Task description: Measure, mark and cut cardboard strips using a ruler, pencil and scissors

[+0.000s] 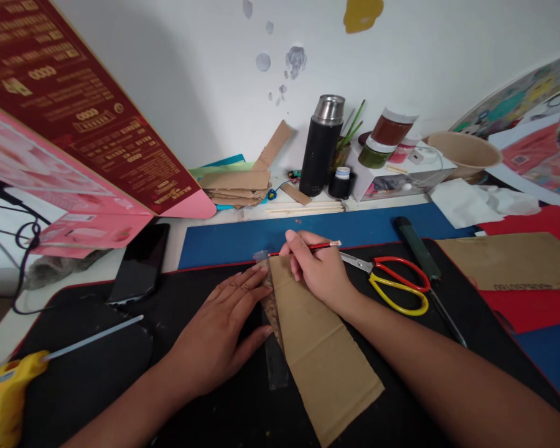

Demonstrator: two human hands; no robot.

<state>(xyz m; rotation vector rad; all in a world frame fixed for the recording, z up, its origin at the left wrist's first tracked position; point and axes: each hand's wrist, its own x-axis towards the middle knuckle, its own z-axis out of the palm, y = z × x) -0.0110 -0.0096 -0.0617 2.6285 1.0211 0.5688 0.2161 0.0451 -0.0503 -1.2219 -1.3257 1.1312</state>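
A strip of brown cardboard (324, 348) lies at a slant on the black mat. A clear ruler (277, 367) runs along and partly over its left edge. My left hand (236, 317) lies flat with fingers stretched over the ruler and the cardboard's left edge. My right hand (315, 267) is closed round a red and black pencil (324, 246) at the cardboard's far end; the pencil points left toward the ruler's top. Scissors (396, 283) with red and yellow handles lie just right of my right hand.
A yellow glue gun (12, 392) is at lower left, a black phone (142, 261) behind it. A green-handled tool (417, 249) lies beside the scissors. Further back stand a black flask (320, 149), paint jars (376, 152) and stacked cardboard (236, 183). More cardboard (504, 261) lies right.
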